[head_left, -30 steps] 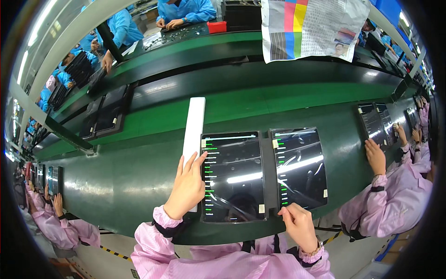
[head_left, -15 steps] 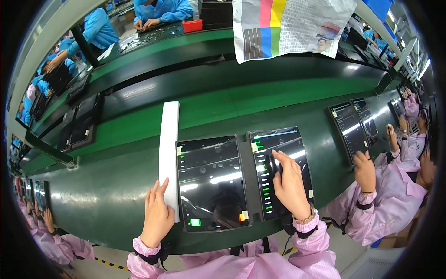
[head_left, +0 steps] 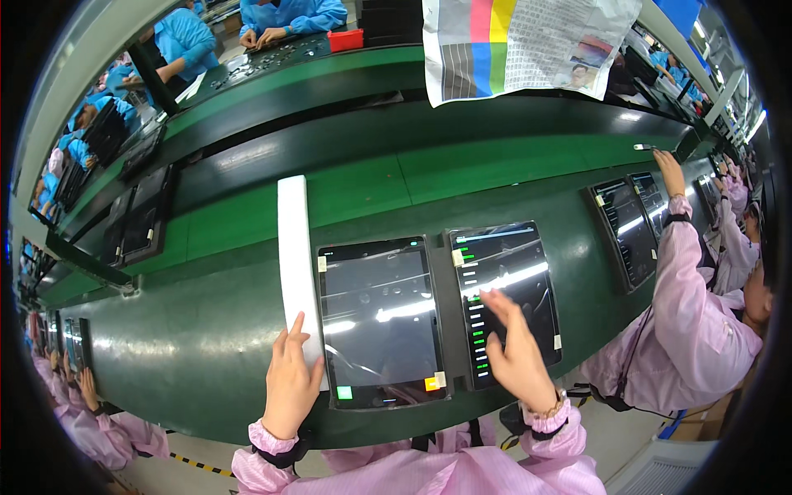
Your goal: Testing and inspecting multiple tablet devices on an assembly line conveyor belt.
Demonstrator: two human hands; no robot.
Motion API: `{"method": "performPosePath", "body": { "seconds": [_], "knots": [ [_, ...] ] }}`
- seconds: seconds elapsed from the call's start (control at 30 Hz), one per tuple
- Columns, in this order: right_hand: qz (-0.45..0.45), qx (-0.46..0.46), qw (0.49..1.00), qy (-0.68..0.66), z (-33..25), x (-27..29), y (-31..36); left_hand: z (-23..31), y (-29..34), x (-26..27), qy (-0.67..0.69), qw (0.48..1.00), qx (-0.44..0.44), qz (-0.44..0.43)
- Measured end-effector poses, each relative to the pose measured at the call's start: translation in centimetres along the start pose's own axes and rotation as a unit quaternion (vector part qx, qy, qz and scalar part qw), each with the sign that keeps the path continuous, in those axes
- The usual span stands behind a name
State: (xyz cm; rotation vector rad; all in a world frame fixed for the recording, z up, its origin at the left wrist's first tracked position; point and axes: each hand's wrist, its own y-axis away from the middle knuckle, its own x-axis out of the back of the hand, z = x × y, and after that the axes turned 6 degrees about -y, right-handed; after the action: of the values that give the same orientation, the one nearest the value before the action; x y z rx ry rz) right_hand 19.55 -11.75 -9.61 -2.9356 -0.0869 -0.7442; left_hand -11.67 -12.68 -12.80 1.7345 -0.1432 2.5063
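Two tablets lie side by side in a dark tray point(head_left: 446, 330) in front of me. On the left tablet point(head_left: 384, 322) the screen is mostly plain grey, with a green square and an orange square near its bottom corners. The right tablet point(head_left: 516, 289) shows a dark list with white and green lines of text. My left hand point(head_left: 293, 375) rests with fingers apart on the lower end of a long white strip point(head_left: 295, 247) beside the left tablet. Over the right tablet is my right hand point(head_left: 521, 351), its fingers stretched out and holding nothing; whether they touch the glass I cannot tell.
Another tray with tablets point(head_left: 623, 231) lies to the right, where a co-worker's hand point(head_left: 672, 172) reaches across the bench. More dark tablets point(head_left: 140, 219) sit at the far left. A printed colour sheet point(head_left: 528, 49) hangs above the green bench point(head_left: 206, 322).
The left tablet's screen has turned from black to grey. My right hand has drawn slightly down and toward me. The co-worker's arm has stretched forward; the white strip now leans a little more.
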Motion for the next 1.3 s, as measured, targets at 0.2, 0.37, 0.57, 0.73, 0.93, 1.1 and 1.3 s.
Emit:
{"method": "performPosePath", "body": {
  "seconds": [0.2,0.37,0.57,0.73,0.93,1.1,1.3],
  "knots": [
    [-0.142,-0.029,0.977,-0.156,-0.7,-3.0,3.8,0.2,1.5,0.5,-0.013,1.0,-0.001,0.002],
    [-0.099,-0.081,0.965,-0.23,0.2,-4.8,5.6,0.9,4.5,3.2,-0.075,0.993,-0.062,-0.063],
    [-0.074,-0.06,0.931,-0.353,1.2,-7.1,5.7,0.9,3.6,1.1,0.289,0.955,0.003,-0.066],
    [-0.046,-0.047,0.914,-0.401,1.3,-7.8,5.6,0.8,2.6,-2.2,0.558,0.824,0.043,-0.087],
    [-0.026,-0.067,0.927,-0.368,-1.0,-9.4,6.8,0.8,3.2,-1.3,0.593,0.785,0.143,-0.109],
    [-0.014,-0.092,0.874,-0.477,-1.5,-9.2,7.7,1.0,3.9,0.9,0.722,0.661,0.201,0.048],
    [-0.009,-0.071,0.872,-0.484,-1.0,-9.3,8.2,1.0,3.4,0.1,0.708,0.664,0.212,-0.115]
  ]
}}
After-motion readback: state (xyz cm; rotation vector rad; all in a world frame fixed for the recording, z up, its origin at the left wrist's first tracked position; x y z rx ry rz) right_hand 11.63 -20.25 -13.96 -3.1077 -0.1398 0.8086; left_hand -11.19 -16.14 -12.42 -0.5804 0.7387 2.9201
